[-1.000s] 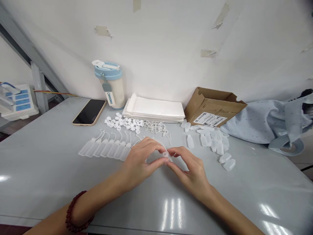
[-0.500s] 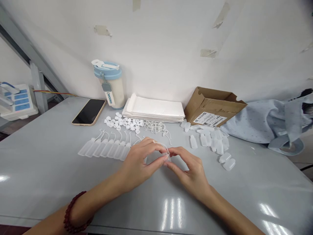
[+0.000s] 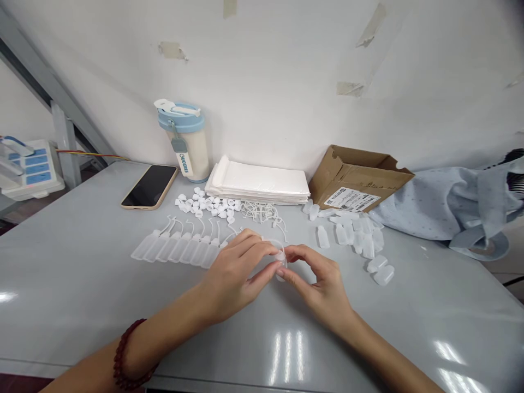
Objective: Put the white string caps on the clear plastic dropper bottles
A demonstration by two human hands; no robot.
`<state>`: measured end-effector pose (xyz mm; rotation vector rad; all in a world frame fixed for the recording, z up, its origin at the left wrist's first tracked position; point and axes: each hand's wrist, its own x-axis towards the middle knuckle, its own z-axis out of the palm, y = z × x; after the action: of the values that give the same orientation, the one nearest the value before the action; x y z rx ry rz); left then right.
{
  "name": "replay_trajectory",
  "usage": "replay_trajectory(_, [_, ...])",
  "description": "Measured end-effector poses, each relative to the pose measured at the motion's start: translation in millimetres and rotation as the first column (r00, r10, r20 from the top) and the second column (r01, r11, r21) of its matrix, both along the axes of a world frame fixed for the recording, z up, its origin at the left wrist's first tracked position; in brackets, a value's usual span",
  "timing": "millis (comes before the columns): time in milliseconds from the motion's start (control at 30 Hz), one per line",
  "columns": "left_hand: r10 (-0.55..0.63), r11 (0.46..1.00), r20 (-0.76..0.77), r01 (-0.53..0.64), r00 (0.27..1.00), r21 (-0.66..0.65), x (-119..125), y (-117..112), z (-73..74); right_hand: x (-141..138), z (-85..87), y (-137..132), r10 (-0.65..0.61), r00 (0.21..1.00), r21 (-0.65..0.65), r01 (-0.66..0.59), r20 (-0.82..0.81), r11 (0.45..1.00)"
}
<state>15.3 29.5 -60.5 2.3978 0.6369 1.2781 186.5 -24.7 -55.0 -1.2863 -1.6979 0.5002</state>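
Observation:
Between the fingertips of my left hand [image 3: 241, 273] and my right hand [image 3: 317, 278] is a small translucent plastic bottle [image 3: 280, 277], its neck pinched from both sides. A thin white strap [image 3: 275, 240] arcs up from the neck. Fingers cover much of the bottle. Left of my hands lies a row of several similar bottles [image 3: 176, 248] with straps at their necks. Beyond are a pile of white caps [image 3: 208, 204] and a tangle of loose white straps [image 3: 262, 212]. More bottles [image 3: 360, 232], without straps, lie scattered to the right.
At the back stand a blue-lidded tumbler [image 3: 188, 147], a stack of white envelopes [image 3: 262, 180] and an open cardboard box [image 3: 356, 180]. A phone [image 3: 150, 186] lies back left. Patterned cloth [image 3: 434, 202] and a tape roll [image 3: 483, 245] are at the right.
My fingers have shifted slightly on the bottle's neck, the right thumb now pressing nearer the left one. More of the bottle's body shows below the fingers.

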Motion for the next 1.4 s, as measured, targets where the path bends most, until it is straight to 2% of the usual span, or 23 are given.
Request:
replay_trajectory(300, [-0.014, 0.999, -0.036, 0.015, 0.999, 0.034, -1.3, -0.6, -0.1, -0.1, 3.1, 1.9, -0.041, 0.966, -0.223, -0.017, -0.255, 0.975])
replay_trajectory(567, [-0.035, 0.999, -0.114, 0.036, 0.993, 0.0, -3.3, -0.5, 0.6, 0.5, 5.0, 2.4, -0.098, 0.921, -0.382, -0.059, -0.378, 0.922])
replay_trajectory(800, [-0.077, 0.996, -0.234, 0.067, 0.969, -0.051, -4.0, -3.6, 2.9, -0.2, 6.3, 5.2, -0.143, 0.89, -0.434, -0.066, -0.432, 0.898])
replay_trajectory(1033, [-0.077, 0.997, -0.308, 0.075, 0.948, -0.019, -3.6, 0.4, 0.1, 0.7, 4.9, 6.7, -0.173, 0.869, -0.486, -0.087, -0.464, 0.869])
replay_trajectory(1400, [-0.058, 0.998, -0.326, 0.068, 0.943, 0.018, -3.6, -1.4, 0.6, 2.4, -0.5, 7.5, -0.153, 0.859, -0.477, -0.117, -0.489, 0.871])
